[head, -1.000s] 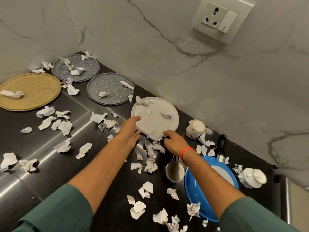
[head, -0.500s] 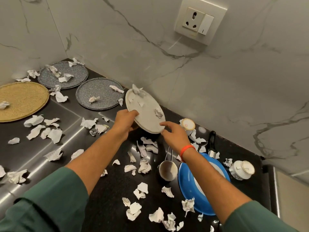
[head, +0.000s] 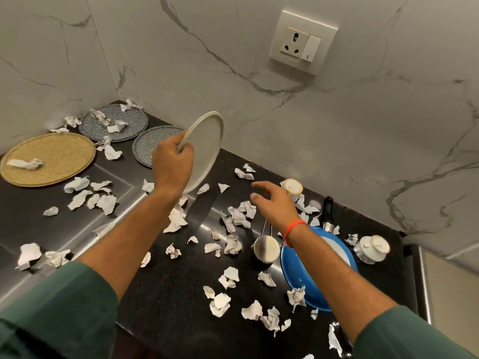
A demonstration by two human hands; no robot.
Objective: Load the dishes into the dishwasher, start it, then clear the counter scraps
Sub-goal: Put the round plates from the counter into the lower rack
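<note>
The left hand grips the white plate by its near rim, tipped nearly upright above the far counter, right hand open and empty; looks stiff, breakable, slick, so I'd pinch the rim firmly.

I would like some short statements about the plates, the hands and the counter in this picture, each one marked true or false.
1. The left hand grips the white plate by its rim and holds it tilted above the counter. True.
2. The right hand holds the steel cup. False: it is open above the counter and holds nothing.
3. Paper scraps lie scattered over the counter. True.
4. The woven mat lies on the blue plate. False: they lie far apart on the counter.
</note>
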